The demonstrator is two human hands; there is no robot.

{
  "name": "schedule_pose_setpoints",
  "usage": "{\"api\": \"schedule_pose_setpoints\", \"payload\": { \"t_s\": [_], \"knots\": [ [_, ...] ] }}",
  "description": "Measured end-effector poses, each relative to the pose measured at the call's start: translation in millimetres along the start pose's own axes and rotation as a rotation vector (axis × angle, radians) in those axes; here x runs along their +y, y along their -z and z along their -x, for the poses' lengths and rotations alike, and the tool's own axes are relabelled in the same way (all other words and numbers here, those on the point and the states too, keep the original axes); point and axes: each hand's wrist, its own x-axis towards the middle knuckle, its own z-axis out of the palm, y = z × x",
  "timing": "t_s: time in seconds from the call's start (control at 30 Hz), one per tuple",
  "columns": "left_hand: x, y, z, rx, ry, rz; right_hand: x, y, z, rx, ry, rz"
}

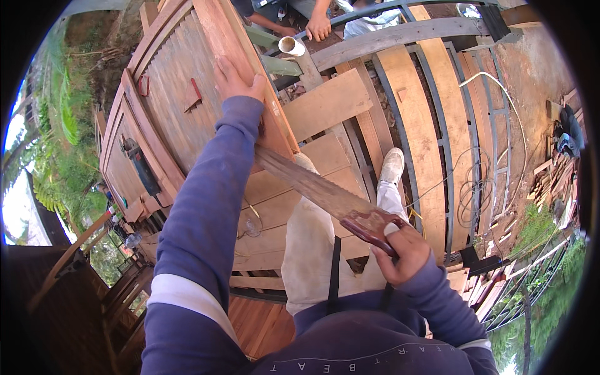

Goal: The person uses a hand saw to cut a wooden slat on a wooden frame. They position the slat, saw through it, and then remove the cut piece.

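My right hand [406, 250] is wrapped round the brown wooden handle [370, 226] of a handsaw. The worn saw blade [312, 184] slants up and left, and its far end meets the near end of a long reddish-brown wooden board [234, 37]. On that board my left hand [239, 84] lies flat, fingers stretched away from me and thumb out toward its right edge. Beneath the board is a large framed wooden panel [172, 75]. Part of the blade's far end is hidden by my left forearm and the board.
A dark blue power tool [142, 169] and a small reddish wood offcut [192, 97] rest on the panel. Loose planks [419, 131] lie over metal bars with gaps between. A white pipe [290, 45] stands near another person's hand [319, 26]. Cable coils [476, 194] lie right.
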Motion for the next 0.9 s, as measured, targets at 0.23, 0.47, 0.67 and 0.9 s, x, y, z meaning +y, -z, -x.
{"api": "schedule_pose_setpoints", "payload": {
  "t_s": [0.23, 0.47, 0.67, 0.9],
  "knots": [
    [-1.3, 3.0, -0.4, -0.005, 0.005, 0.009, 24.7, 26.8, 37.8, -0.042, 0.030, -0.005],
    [-11.8, -3.3, 0.7, 0.013, -0.018, 0.006, 17.7, -4.4, -1.0, -0.048, -0.006, -0.023],
    [-8.5, -2.2, -3.8, 0.019, -0.018, 0.033, 10.2, 10.6, 3.9, -0.039, 0.003, 0.025],
    [-11.3, -0.8, 0.7, 0.022, 0.007, 0.053, 15.5, 22.1, 19.0, -0.052, 0.019, 0.033]
  ]
}}
